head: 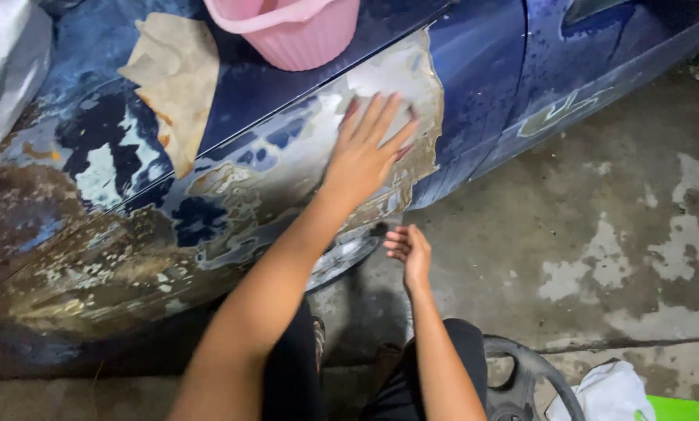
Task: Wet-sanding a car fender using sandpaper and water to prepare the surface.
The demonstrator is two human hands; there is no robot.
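The left hand point(365, 152) lies flat in the middle of the frame, fingers spread and pressed on a small pale sheet of sanding paper point(384, 109) that it rubs against the side of a dark blue car point(482, 70). The sheet peeks out above and between the fingers, so most of it is hidden. The right hand point(409, 251) hangs lower down, just below the car's edge, loosely curled, with nothing in it and touching nothing. Around the left hand the car's paint is worn away in a big rough patch point(287, 168), grey and tan with swirly blue spots, and it looks wet and shiny. Toward the left of the frame the patch turns brown and rusty. In the upper left a crumpled tan cloth point(170, 78) lies on the car. At the top middle sits a pink plastic bucket point(295, 31) with ribbed sides. The concrete floor point(599, 234) on the right is grey, wet and blotchy. At the bottom right there is a curved black ring point(548, 378), a white bag point(610, 394) and something bright green point(677, 408).
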